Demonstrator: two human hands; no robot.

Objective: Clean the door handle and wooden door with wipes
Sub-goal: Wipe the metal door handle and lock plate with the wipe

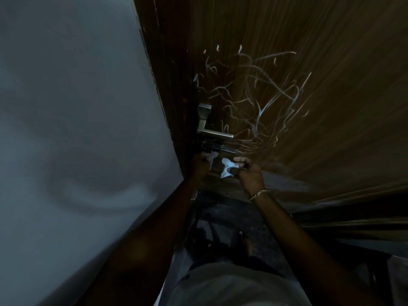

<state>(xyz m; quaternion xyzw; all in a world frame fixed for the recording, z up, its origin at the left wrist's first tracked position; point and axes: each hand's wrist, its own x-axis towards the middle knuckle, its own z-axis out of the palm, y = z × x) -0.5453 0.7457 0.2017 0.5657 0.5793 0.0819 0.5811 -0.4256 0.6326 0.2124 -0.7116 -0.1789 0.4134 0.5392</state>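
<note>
Silver metal, the door handle (215, 131) sticks out sideways on the wooden door (309, 107) just above both hands, with the right hand (248, 171) pinching a white wipe (227, 167) and the left hand (202, 161) nearer, gripping something I cannot make out.

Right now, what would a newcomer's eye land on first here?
The pale scribbles tangled across the wooden door, above and right of the metal door handle. Next, the white wipe pinched in the right hand just below the handle, with the left hand up at the dark latch.
</note>
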